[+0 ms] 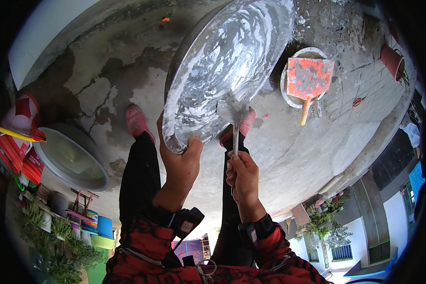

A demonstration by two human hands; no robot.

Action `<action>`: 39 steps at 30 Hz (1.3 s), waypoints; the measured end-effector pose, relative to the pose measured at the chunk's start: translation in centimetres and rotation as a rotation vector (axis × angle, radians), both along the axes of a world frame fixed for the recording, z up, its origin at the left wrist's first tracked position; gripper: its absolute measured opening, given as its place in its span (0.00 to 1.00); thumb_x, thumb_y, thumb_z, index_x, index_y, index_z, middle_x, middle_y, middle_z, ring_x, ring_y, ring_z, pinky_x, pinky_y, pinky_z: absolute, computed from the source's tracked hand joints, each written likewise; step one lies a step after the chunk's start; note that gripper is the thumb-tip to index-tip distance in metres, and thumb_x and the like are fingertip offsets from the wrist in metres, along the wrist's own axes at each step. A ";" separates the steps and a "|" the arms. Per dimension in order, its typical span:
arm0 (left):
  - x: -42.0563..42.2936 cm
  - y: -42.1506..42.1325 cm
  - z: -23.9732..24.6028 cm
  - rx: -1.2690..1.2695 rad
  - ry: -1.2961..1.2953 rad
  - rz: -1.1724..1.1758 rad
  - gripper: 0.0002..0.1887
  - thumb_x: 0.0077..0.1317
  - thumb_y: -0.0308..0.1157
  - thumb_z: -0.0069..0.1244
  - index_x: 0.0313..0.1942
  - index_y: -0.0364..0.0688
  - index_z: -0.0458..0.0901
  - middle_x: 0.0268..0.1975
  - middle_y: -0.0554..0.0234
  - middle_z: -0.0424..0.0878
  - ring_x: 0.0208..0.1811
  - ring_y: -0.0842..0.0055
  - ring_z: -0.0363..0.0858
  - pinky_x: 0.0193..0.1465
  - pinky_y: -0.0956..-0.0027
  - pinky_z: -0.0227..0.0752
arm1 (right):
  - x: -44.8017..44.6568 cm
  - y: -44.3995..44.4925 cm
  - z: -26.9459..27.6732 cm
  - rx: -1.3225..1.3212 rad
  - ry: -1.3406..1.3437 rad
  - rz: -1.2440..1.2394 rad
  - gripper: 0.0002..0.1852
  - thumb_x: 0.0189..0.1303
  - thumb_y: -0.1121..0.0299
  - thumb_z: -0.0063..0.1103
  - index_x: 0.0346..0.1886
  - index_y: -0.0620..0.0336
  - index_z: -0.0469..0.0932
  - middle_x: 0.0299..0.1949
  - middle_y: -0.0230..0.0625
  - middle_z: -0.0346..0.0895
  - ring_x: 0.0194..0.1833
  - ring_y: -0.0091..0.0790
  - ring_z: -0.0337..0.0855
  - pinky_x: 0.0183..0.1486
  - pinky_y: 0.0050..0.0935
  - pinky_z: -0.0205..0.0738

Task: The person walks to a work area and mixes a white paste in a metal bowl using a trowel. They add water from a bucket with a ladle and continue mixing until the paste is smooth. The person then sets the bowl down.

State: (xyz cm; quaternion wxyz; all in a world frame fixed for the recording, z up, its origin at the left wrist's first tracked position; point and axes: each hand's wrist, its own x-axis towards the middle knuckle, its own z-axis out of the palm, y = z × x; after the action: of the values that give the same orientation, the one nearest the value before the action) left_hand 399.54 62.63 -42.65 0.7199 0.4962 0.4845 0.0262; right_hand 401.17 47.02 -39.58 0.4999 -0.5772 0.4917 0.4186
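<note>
A large round metal basin (227, 67), smeared inside with white and grey paste, is tilted up before me. My left hand (181, 163) grips its near rim, the thumb over the edge. My right hand (242, 174) is closed around the handle of a metal scraper (230, 112), whose blade lies at the lower right part of the basin's inside. To the right, an orange-red flat trowel (309, 78) with a yellowish handle rests across a small paste-crusted bowl (285, 85) on the concrete floor.
A wide grey basin (99, 174) holding cloudy liquid stands at the left, beside red and white bags (19, 142). A fallen pink pot (391, 63) lies at the upper right. My pink shoes (136, 120) are on the concrete. Potted plants and plastic tubs (104, 227) stand at lower left.
</note>
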 end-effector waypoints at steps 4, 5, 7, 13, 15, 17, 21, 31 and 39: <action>-0.3 0.1 0.1 -0.014 -0.003 0.024 0.36 0.56 0.12 0.42 0.68 0.36 0.57 0.55 0.58 0.71 0.50 0.79 0.74 0.51 0.77 0.70 | 0.9 0.9 -1.7 -0.048 0.008 -0.037 0.05 0.69 0.70 0.51 0.41 0.59 0.76 0.24 0.24 0.68 0.19 0.13 0.63 0.17 0.13 0.52; -0.4 0.2 0.1 0.001 -0.013 0.017 0.37 0.56 0.12 0.42 0.68 0.35 0.56 0.55 0.58 0.71 0.51 0.79 0.74 0.51 0.77 0.70 | 1.5 0.9 -2.4 -0.035 -0.059 -0.050 0.05 0.69 0.70 0.51 0.39 0.59 0.76 0.23 0.23 0.68 0.19 0.13 0.62 0.17 0.13 0.51; -0.5 0.3 0.1 0.029 0.016 -0.028 0.35 0.56 0.12 0.43 0.67 0.35 0.58 0.55 0.58 0.72 0.51 0.79 0.74 0.50 0.77 0.70 | 3.0 0.6 -3.8 -0.055 -0.146 -0.078 0.06 0.69 0.70 0.52 0.36 0.60 0.76 0.22 0.22 0.68 0.18 0.11 0.60 0.17 0.14 0.50; -0.3 0.2 0.5 -0.059 0.069 0.056 0.31 0.55 0.14 0.44 0.63 0.34 0.62 0.52 0.60 0.74 0.49 0.80 0.74 0.49 0.76 0.70 | 2.3 -0.3 -1.2 -0.030 -0.106 0.102 0.07 0.69 0.70 0.51 0.41 0.61 0.77 0.22 0.22 0.67 0.17 0.12 0.60 0.16 0.13 0.48; 0.0 0.2 0.7 -0.060 0.104 0.062 0.30 0.55 0.15 0.45 0.61 0.34 0.63 0.50 0.61 0.75 0.47 0.80 0.75 0.48 0.76 0.70 | 1.3 -0.4 -0.6 -0.003 0.095 0.075 0.07 0.69 0.69 0.51 0.40 0.61 0.77 0.22 0.23 0.68 0.17 0.12 0.60 0.16 0.14 0.48; 0.2 0.4 0.8 -0.021 0.142 0.051 0.29 0.55 0.16 0.46 0.60 0.33 0.65 0.47 0.62 0.76 0.44 0.80 0.76 0.47 0.76 0.71 | 1.3 -1.0 -1.5 -0.056 -0.065 0.094 0.07 0.69 0.69 0.52 0.40 0.61 0.77 0.22 0.22 0.68 0.17 0.12 0.60 0.16 0.15 0.48; 0.7 0.1 0.7 0.019 0.076 0.079 0.24 0.55 0.16 0.47 0.55 0.30 0.70 0.43 0.64 0.80 0.41 0.82 0.77 0.46 0.77 0.71 | 5.4 -3.4 -6.9 -0.190 -0.398 0.252 0.07 0.68 0.69 0.54 0.37 0.62 0.78 0.21 0.20 0.67 0.17 0.12 0.60 0.17 0.15 0.49; -0.1 0.8 0.2 -0.091 0.185 -0.074 0.27 0.53 0.15 0.48 0.57 0.30 0.71 0.46 0.63 0.80 0.41 0.83 0.77 0.44 0.80 0.70 | 16.7 -5.1 -7.8 -0.372 -0.951 0.908 0.08 0.61 0.75 0.59 0.42 0.69 0.78 0.28 0.39 0.78 0.29 0.26 0.75 0.34 0.25 0.70; 0.2 1.1 0.1 -0.190 0.114 0.033 0.26 0.52 0.17 0.50 0.55 0.31 0.72 0.45 0.65 0.80 0.40 0.84 0.76 0.44 0.79 0.69 | 15.2 -8.4 -5.6 -0.276 -0.600 1.046 0.10 0.61 0.70 0.59 0.39 0.69 0.79 0.23 0.33 0.74 0.27 0.24 0.72 0.33 0.25 0.68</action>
State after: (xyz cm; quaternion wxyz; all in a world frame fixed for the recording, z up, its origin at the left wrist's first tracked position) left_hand 399.70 63.69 -42.53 0.7343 0.4186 0.5332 -0.0364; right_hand 416.37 38.66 -45.22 0.2657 -0.8937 0.0312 0.3602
